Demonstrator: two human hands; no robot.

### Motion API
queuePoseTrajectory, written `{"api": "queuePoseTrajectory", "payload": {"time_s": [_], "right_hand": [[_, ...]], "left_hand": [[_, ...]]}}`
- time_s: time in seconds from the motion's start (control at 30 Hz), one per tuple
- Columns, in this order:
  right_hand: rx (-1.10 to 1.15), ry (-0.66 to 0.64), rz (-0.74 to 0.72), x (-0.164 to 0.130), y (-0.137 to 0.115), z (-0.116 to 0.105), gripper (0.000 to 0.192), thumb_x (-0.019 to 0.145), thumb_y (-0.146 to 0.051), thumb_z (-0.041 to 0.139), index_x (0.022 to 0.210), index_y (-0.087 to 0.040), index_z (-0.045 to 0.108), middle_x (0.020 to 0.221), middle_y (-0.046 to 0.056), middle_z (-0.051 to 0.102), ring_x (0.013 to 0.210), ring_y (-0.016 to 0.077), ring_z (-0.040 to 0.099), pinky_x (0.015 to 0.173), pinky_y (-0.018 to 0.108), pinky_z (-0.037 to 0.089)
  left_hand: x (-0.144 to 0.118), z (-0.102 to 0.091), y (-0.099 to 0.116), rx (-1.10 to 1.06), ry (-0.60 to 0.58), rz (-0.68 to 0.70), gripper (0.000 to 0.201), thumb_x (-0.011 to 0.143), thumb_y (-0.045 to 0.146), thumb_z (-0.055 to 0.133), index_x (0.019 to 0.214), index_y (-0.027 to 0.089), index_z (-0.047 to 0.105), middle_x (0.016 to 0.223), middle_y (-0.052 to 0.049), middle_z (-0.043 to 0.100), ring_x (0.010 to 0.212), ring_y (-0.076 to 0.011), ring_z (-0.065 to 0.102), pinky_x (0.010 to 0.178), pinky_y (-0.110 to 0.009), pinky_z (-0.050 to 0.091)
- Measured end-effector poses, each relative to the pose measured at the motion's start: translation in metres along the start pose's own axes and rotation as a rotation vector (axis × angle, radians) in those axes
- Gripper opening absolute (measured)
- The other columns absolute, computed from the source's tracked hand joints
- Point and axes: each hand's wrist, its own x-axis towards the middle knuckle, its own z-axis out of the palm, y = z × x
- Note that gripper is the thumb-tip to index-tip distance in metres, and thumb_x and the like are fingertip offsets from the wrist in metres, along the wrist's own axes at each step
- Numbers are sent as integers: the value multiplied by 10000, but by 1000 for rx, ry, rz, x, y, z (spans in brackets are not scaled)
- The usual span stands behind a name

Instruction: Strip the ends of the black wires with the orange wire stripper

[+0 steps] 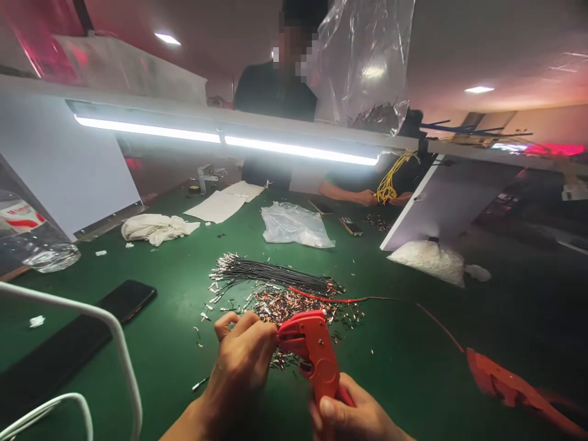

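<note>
My right hand point(351, 407) is wrapped round the handles of a red wire stripper point(324, 361), its head tilted up to the left. Fingers of my left hand point(245, 349) are closed together right at the stripper's jaws; whatever they pinch is hidden. Just beyond lies a heap of small cut wire ends point(275, 306) with copper and black bits. Behind the heap rests a bundle of black wires point(275, 272) with metal terminals at the left end. A thin red wire point(340, 300) crosses the heap and runs right toward a blurred red tool point(514, 386).
A phone point(131, 300), a white cable point(124, 349) and a water bottle point(37, 239) are at left. White cloth point(158, 228), papers point(220, 205) and plastic bags point(296, 223) lie farther back. A lamp bar point(298, 150) spans above. Across the table, a person's hands hold yellow wires point(390, 184).
</note>
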Motion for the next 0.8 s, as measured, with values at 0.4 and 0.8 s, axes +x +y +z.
{"api": "queuePoseTrajectory", "payload": {"time_s": [0.4,0.8], "right_hand": [[-52,108,32,3,4,-17,557,689,-673,704,638,-157,500,482,-58,377,401,47,316,401,190,234],[252,105,169,-19,-14,0,364,807,-488,691,815,-170,515,520,-61,457,353,44,328,336,153,319]], "left_hand": [[-4,2,-4,-24,-26,36,190,868,85,531,777,232,610,591,37,619,574,-128,508,780,-329,324],[-8,-1,-9,-122,-161,-15,181,914,155,514,859,217,674,687,-39,635,625,-148,525,622,-271,408]]}}
